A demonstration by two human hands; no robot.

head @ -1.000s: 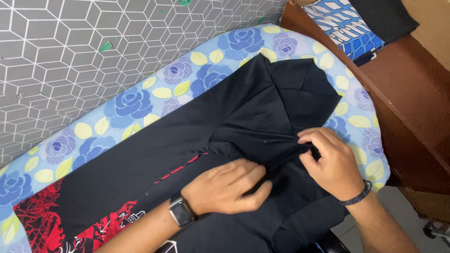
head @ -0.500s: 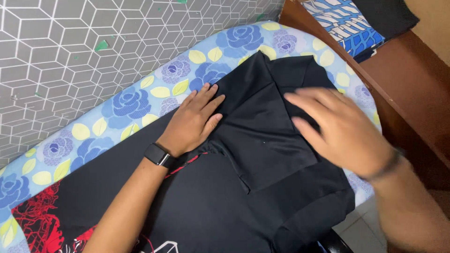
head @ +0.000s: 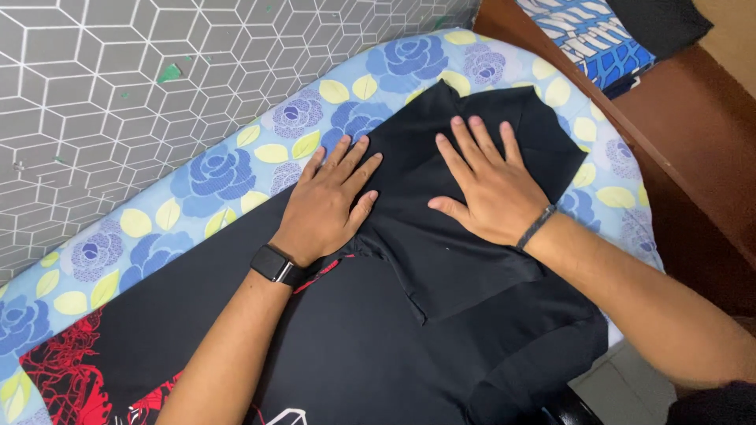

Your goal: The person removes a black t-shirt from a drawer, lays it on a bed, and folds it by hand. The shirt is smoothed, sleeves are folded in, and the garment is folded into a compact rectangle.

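left hand (head: 327, 203): flat, fingers wide, pressing the black shirt (head: 378, 315)
right hand (head: 484, 185): flat, fingers wide, pressing the folded sleeve (head: 465, 260)
under shirt: flowery ironing board (head: 213, 177)

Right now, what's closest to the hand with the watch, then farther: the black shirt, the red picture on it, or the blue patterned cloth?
1. Black shirt: right under the left hand.
2. Red picture: lower left, back past the wrist.
3. Blue patterned cloth: top right, on the wooden furniture.
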